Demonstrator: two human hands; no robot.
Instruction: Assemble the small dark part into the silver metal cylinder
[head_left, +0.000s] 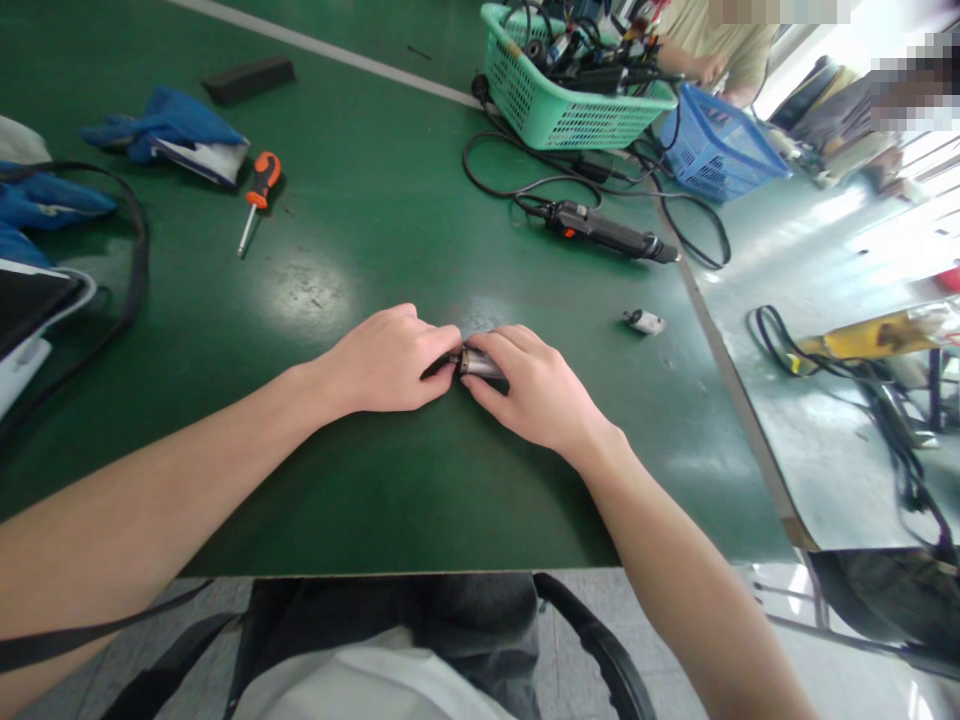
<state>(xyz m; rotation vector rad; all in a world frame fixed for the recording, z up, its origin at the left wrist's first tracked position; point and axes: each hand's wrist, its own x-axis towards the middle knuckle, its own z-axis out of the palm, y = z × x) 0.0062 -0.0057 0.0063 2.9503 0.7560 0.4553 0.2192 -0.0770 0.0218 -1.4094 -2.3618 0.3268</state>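
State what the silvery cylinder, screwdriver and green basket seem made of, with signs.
Silvery cylinder: probably satin metal, given its grey sheen.
Screwdriver: shaft likely polished steel, being bright; smooth handle perhaps plastic or rubber, from its orange-and-black colouring.
Green basket: probably moulded plastic, fairly matte, from its evenly coloured, perforated walls.

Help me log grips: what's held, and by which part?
A silvery cylinder, by its sides, in the right hand. The left hand is at its left end; its exact hold is hidden.

- Silvery metal cylinder (481,364): between left hand (394,358) and right hand (540,385)
- Black cylindrical power driver (606,231): behind it, rightward
- Rectangular green plastic basket (559,115): behind that driver
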